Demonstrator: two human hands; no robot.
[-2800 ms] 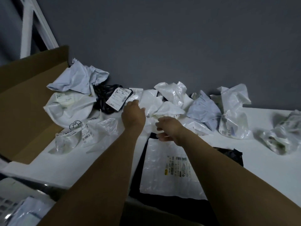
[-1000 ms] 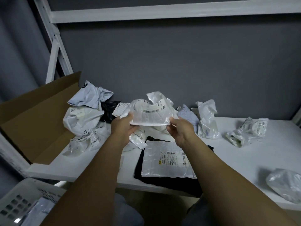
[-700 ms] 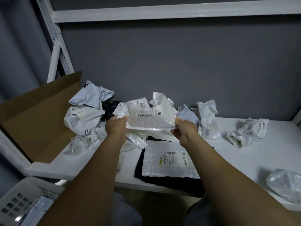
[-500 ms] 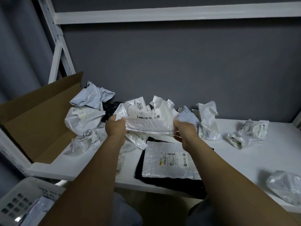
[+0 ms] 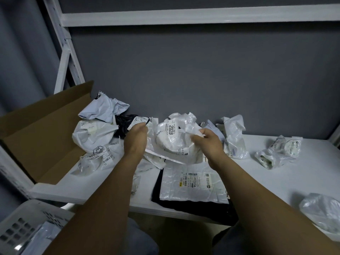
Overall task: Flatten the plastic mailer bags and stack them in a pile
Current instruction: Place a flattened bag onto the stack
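Note:
I hold a crumpled white bubble mailer (image 5: 173, 142) with a "2028" label in the air above the white shelf (image 5: 276, 181). My left hand (image 5: 137, 138) grips its left edge and my right hand (image 5: 206, 142) pinches its upper right part. Below it lies a pile: a flattened white bubble mailer (image 5: 193, 183) on top of a flat black mailer (image 5: 193, 207) near the shelf's front edge. Several crumpled white and grey mailers (image 5: 95, 133) and a black one (image 5: 123, 122) are heaped at the back left.
An open cardboard box (image 5: 42, 129) lies on its side at the shelf's left end. More crumpled bags sit at the back right (image 5: 235, 138), far right (image 5: 279, 151) and front right (image 5: 322, 212). A white plastic basket (image 5: 27, 227) stands below left. White rack posts frame the shelf.
I lifted a crumpled mailer off the heap and held it stretched between both hands. Now it has turned toward me, label up, and my right hand has shifted to its top edge.

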